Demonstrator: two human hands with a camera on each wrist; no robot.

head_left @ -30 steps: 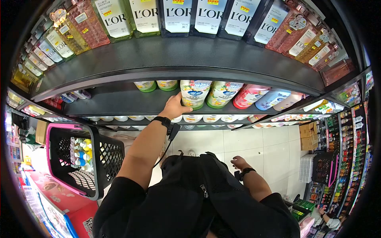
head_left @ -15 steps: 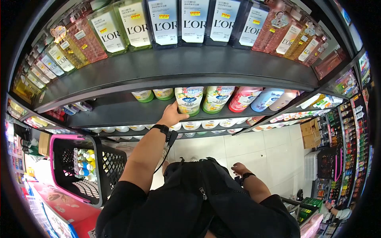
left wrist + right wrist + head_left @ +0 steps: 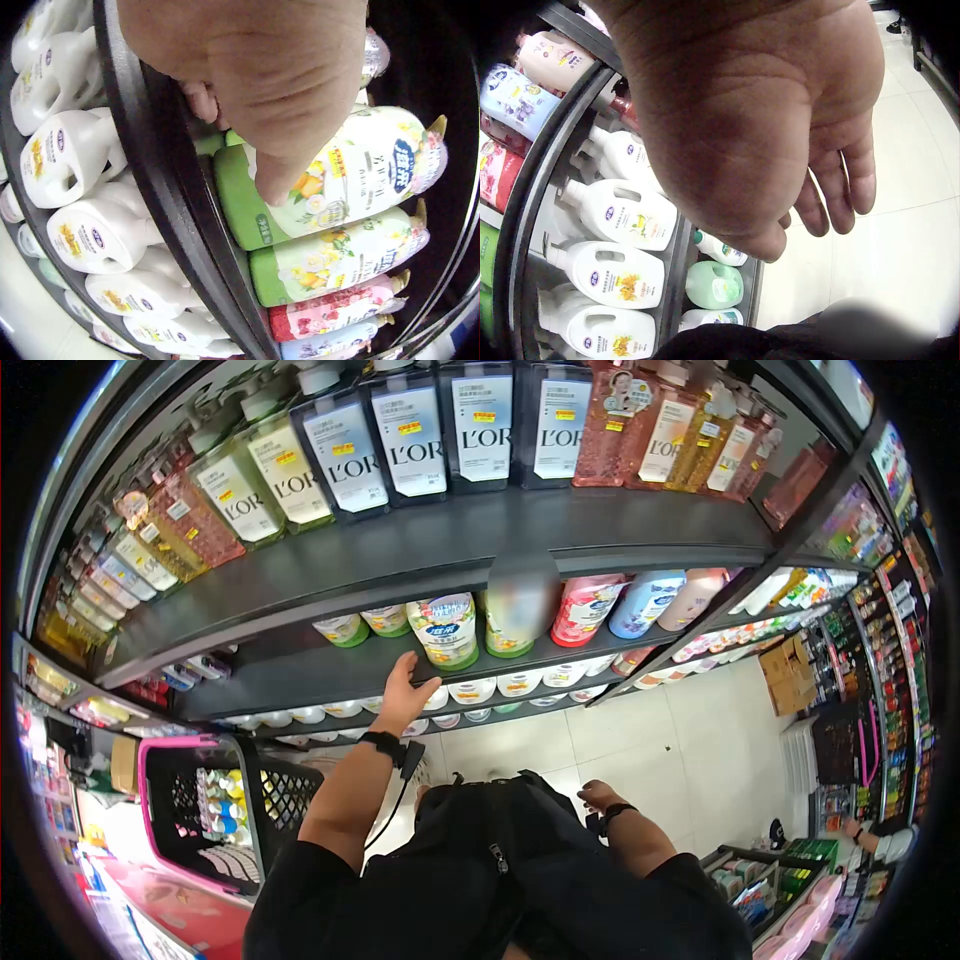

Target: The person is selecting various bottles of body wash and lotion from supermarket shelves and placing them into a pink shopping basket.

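A white pump bottle with a green base and fruit-and-flower label [image 3: 445,635] stands at the front of the middle shelf. Just left of and below it in the head view is my left hand [image 3: 403,695], thumb and fingers spread apart and nothing held. In the left wrist view the thumb [image 3: 276,180] overlaps the bottle's label, and the other fingers are mostly hidden behind the palm. My right hand [image 3: 600,795] hangs low at my side, fingers loose and holding nothing; in the right wrist view its fingers [image 3: 838,195] point down over the floor.
A matching bottle [image 3: 508,630], a red one [image 3: 585,610] and a blue one [image 3: 645,605] stand to the right. Square pump bottles [image 3: 480,435] line the upper shelf; white handled bottles [image 3: 622,214] fill the one below. A pink-rimmed black basket [image 3: 180,745] holding bottles stands left.
My left hand has drawn back slightly from the bottle's side, its fingers spreading. The head view has swung, moving the shelves lower in view. My right hand stays hanging.
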